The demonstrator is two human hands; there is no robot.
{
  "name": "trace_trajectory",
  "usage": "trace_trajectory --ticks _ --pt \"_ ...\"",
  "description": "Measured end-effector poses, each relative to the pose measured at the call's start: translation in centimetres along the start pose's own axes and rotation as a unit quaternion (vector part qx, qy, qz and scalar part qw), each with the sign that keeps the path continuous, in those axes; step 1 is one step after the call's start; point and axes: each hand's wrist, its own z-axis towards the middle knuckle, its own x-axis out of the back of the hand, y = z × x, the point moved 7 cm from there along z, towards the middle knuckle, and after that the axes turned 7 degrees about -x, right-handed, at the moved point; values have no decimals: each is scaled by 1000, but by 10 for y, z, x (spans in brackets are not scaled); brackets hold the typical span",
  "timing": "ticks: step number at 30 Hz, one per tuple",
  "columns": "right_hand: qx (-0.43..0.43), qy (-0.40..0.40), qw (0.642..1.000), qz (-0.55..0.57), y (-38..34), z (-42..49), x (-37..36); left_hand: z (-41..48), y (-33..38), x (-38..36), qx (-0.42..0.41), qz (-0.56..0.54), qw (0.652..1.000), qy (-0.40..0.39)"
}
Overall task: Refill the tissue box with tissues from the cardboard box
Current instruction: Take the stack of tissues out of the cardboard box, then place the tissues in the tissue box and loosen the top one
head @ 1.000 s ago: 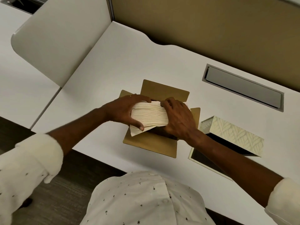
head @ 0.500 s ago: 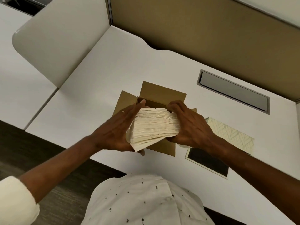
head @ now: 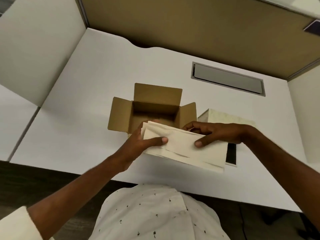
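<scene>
Both hands hold a thick stack of cream tissues (head: 185, 149) in the air, in front of the cardboard box. My left hand (head: 140, 144) grips its left end, thumb on top. My right hand (head: 214, 134) grips its right end, thumb on top. The brown cardboard box (head: 154, 108) stands open on the white desk, flaps spread, its inside looking empty. The patterned cream tissue box (head: 223, 118) lies to the right of it, mostly hidden behind my right hand and the stack; a dark opening (head: 231, 154) shows at its near side.
The white desk (head: 83, 94) reaches a tan partition at the back. A grey cable hatch (head: 228, 78) is set into the desk at the back right. A white divider panel (head: 34, 44) stands at the left. My white shirt fills the bottom.
The stack of tissues has come up out of the cardboard box and moved toward me and to the right. It now lies flatter between both hands, and the box's inside is in view.
</scene>
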Motion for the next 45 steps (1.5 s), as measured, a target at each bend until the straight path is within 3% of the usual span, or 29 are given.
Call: trace_trajectory --ticks 6,13,20,25,29,33,39,45 --pt "70 61 976 198 71 -23 6 -2 -12 -24 72 -28 997 1" --pt "109 149 864 469 167 -57 -2 8 -28 -88 98 1 995 19" --pt "71 207 822 526 256 -80 14 38 -64 -194 167 30 985 -33" --pt "68 259 806 528 302 -81 56 86 -92 -242 212 -23 976 -36" --pt "70 298 786 537 322 -54 85 128 -112 -247 205 -23 978 -1" --pt "105 332 791 503 324 -20 105 152 -126 -238 202 -24 978 36" --pt "37 401 745 531 338 4 106 164 -138 -224 193 -20 978 73" --pt "41 442 723 529 340 7 106 175 -136 -221 143 12 986 85"
